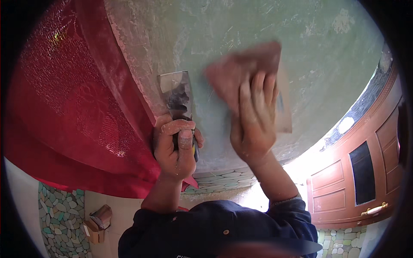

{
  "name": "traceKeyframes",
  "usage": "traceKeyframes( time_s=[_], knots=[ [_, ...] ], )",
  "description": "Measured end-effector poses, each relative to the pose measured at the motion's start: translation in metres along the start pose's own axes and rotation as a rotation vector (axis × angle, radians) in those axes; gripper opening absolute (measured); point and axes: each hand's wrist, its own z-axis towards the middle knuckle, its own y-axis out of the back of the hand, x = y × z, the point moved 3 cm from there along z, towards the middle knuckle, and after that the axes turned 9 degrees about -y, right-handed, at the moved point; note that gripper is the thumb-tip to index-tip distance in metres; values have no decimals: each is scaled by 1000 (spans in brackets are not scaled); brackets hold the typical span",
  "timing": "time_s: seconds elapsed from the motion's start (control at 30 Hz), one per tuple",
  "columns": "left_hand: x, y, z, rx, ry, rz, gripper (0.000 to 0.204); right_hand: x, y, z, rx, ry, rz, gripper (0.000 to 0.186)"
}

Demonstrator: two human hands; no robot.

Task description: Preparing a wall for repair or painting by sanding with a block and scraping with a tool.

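Observation:
My left hand (174,148) is closed round the dark handle of a putty knife (177,92), its flat metal blade pointing up beside the wall. Dusty residue marks the blade and my fingers. My right hand (254,129) lies with fingers stretched over a reddish-brown sheet of sandpaper (234,71), flat against the green wall (318,73). The sheet is blurred by motion; a paler part of it shows by the wrist. Scuffs and whitish patches mark the wall.
A red patterned curtain (77,99) hangs close to my left hand. To the right is a brown panelled door (329,185) with a brass-coloured handle (374,210). Low on the left, a small cardboard box (94,232) rests on the floor by green stone-patterned tiling (62,215).

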Motion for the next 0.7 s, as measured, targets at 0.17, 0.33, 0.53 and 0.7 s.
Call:
traceKeyframes(
  time_s=[0.17, 0.33, 0.53, 0.7],
  knots=[
    [-2, -5, 5, 5, -34, -16, 14, 11, -8, 128, -383, 147, 397, 38],
    [-1, -4, 5, 2, -26, -22, 15, 39, 30, 164, -466, 196, -150, 31],
    [1, 2, 0, 27, -48, 10, 11, 14, 15, 102, -138, 30, 155, 48],
    [-1, 3, 1, 43, -51, 36, 10, 3, 7, -24, 28, -178, 62, 47]
  ],
)
